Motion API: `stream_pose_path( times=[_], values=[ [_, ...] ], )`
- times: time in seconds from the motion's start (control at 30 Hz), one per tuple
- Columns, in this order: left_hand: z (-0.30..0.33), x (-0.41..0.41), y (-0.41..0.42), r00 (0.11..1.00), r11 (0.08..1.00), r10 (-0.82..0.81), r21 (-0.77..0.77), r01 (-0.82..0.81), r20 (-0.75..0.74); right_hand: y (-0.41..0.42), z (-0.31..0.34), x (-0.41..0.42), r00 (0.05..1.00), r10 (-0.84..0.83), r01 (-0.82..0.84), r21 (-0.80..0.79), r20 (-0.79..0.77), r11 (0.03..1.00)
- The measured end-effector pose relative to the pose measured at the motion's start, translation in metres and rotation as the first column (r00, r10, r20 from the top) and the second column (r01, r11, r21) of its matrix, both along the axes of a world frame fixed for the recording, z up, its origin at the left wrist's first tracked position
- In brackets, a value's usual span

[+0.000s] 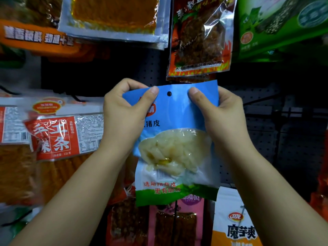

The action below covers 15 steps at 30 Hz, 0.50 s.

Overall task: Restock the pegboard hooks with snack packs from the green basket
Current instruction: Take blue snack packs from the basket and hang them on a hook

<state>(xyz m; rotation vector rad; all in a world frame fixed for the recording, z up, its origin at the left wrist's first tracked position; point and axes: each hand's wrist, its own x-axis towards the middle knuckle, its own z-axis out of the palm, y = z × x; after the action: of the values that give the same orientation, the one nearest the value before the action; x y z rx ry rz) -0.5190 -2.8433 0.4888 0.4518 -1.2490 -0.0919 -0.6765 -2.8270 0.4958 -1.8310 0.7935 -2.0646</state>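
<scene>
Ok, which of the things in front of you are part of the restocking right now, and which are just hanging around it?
In the job:
- blue snack pack, with its hang hole at the top
- left hand and right hand, both pinching its top edge
- pegboard

Just hanging there:
- red flame pack
- green pack
- red and white pack
- pink pack

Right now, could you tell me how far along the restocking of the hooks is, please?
Done: packs already hang around the pegboard, such as the red pack above. In hand: the left hand and right hand pinch the top corners of a blue pack; its hang hole looks free of any hook. Left: hanging it. The basket is out of view.
</scene>
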Motion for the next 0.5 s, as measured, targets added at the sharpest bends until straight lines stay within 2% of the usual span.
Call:
stream_pose_path(
  times=[0.1, 0.23, 0.37, 0.5],
  values=[
    [0.002, 0.001, 0.000, 0.999, 0.997, -0.045, 0.059, 0.045, 0.001, -0.003, -0.001, -0.001, 0.999, 0.029, -0.031, 0.053, 0.028, 0.998],
    [0.004, 0.003, -0.007, 0.981, 0.954, -0.192, 0.230, 0.194, -0.032, -0.012, -0.007, -0.003, 0.994, 0.059, -0.072, 0.148, 0.088, 0.986],
    [-0.007, 0.000, -0.022, 0.972, 0.920, -0.227, 0.315, 0.235, -0.061, -0.024, -0.016, -0.004, 0.993, 0.047, -0.070, 0.216, 0.110, 0.974],
    [-0.028, -0.003, -0.042, 0.968, 0.882, -0.221, 0.398, 0.250, -0.119, -0.037, -0.029, -0.005, 0.997, -0.018, 0.000, 0.222, 0.079, 0.975]
  ],
)
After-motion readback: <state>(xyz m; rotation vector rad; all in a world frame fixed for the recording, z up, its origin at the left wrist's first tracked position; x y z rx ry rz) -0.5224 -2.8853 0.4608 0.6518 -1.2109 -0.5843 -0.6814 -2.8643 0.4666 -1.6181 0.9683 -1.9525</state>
